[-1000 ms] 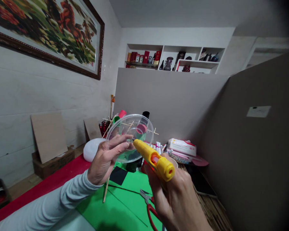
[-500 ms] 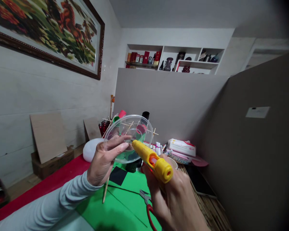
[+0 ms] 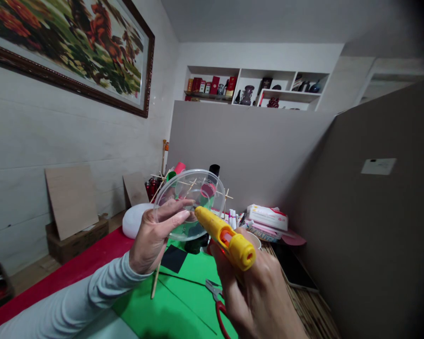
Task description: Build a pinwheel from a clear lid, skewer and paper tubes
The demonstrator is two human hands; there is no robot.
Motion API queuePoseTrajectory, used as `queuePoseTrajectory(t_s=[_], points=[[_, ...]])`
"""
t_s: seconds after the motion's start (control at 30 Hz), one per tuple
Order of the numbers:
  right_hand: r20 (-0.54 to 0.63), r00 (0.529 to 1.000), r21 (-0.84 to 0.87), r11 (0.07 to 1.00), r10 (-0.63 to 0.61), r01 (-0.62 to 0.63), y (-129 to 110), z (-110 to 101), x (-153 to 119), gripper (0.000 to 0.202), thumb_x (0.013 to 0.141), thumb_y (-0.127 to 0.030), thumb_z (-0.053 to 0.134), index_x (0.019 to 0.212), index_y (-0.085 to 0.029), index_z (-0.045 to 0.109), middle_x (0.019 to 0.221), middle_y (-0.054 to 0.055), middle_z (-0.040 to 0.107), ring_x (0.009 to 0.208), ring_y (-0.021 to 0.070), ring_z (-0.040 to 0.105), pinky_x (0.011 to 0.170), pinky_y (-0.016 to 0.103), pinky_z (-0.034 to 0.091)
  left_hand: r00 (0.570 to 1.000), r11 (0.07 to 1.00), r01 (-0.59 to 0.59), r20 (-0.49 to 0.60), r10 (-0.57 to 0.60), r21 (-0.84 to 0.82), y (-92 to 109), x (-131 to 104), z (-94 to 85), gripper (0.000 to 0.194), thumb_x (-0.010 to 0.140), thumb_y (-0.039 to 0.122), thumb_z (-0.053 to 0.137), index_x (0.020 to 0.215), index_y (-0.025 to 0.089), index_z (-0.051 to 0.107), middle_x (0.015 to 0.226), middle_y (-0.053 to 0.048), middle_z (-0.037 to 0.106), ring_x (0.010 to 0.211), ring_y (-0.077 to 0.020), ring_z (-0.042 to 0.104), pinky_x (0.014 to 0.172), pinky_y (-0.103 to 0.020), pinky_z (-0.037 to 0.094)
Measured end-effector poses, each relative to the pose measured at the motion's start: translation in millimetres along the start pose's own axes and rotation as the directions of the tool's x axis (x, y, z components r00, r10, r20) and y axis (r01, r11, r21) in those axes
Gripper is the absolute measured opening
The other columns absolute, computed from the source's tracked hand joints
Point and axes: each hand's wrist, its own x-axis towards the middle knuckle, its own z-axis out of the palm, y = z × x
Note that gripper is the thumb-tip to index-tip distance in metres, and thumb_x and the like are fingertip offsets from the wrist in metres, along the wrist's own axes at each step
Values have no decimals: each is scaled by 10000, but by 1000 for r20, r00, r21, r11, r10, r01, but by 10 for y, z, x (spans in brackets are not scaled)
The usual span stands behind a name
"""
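Observation:
My left hand [image 3: 159, 228] is closed on a round clear plastic lid or shallow bowl [image 3: 217, 186], raised over the work surface, its thumb and forefinger reaching toward the middle. Wrapped round the handle of a yellow hot glue gun [image 3: 212, 221] is my right hand [image 3: 257, 292]. The gun's nozzle points at the middle of the clear plastic, close to my left fingertips; whether it touches is not clear. Below my left hand a thin wooden stick [image 3: 154, 285] shows. Scissors [image 3: 215, 292] with red handles lie by my right hand, partly covered by it.
Green sheet [image 3: 176, 310] with a black square [image 3: 174, 258] lies over a red cloth [image 3: 102, 254]. A white dome [image 3: 136, 219] stands left. Behind are stick frames, a dark bottle [image 3: 214, 169] and markers [image 3: 232, 217]. A tissue pack [image 3: 267, 216] and a dark tablet-like panel [image 3: 293, 266] are right.
Almost nothing differs. Both hands, the glue gun and the clear plastic keep the same places, with only a tiny shift of the whole view.

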Motion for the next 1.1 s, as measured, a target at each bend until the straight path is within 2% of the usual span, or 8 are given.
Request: queuePoseTrajectory(t_s=[0.1,0.23,0.67,0.9,1.1], points=[[-19,1000,-6,1000,-4,3,10,16,-7,141,991,-200,402,915,-212,521,729,10,646,644,179,671,504,304,401,1000,1000,-9,0,9,17,-7,2,-7,177,800,238,793,969,238,842,830,-17,813,860,-114,739,875,-127,528],[-20,1000,-3,1000,11,-11,12,28,-9,161,999,-218,392,907,-209,524,780,28,695,625,171,668,503,312,390,1000,1000,1,3,-1,12,-7,2,-3,174,794,242,800,963,241,842,866,-20,820,865,-122,745,858,-138,537],[12,999,-40,998,-41,42,40,-5,6,164,992,-196,398,906,-198,538,753,25,680,593,168,650,494,301,419,1000,1000,1,4,-1,-12,-3,3,13,173,787,235,801,955,235,844,935,-24,825,854,-137,758,848,-157,557],[12,1000,-31,999,-25,26,13,-10,10,170,1005,-210,394,916,-198,538,762,21,675,596,166,641,504,301,411,1000,999,-9,-28,8,-36,3,-4,31,186,747,234,828,932,221,849,904,-35,825,821,-144,756,840,-167,581],[-13,1000,-25,1000,-1,1,-14,-2,13,187,1009,-216,379,904,-201,534,716,5,621,570,162,596,500,307,387,999,998,-17,-33,15,-55,-10,-12,36,175,749,243,835,922,221,849,1023,-29,818,875,-156,759,856,-180,601]])
